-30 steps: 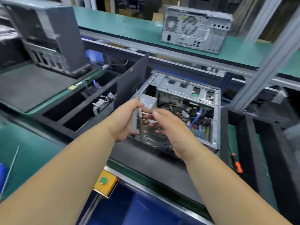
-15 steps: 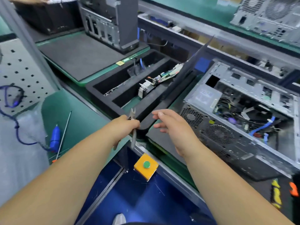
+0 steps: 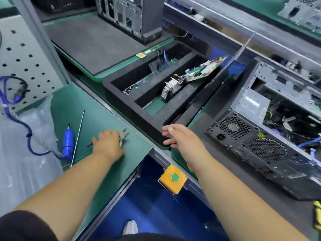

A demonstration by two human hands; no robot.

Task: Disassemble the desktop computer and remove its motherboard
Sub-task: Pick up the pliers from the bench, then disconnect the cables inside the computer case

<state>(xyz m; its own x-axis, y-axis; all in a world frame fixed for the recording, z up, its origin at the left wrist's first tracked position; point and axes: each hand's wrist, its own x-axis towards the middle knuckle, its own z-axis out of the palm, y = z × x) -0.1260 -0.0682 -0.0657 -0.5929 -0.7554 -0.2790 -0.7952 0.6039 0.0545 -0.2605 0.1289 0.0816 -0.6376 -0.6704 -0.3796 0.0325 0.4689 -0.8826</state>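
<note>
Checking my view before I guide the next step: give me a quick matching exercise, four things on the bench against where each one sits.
Things:
1. pliers
2. blue screwdriver
3. circuit board
4. yellow button box

Places:
A. in the black tray
B. on the bench's front edge
C. under the left hand, on the green mat
D. beside a thin metal rod

Pairs: 1-C, 2-D, 3-A, 4-B
</note>
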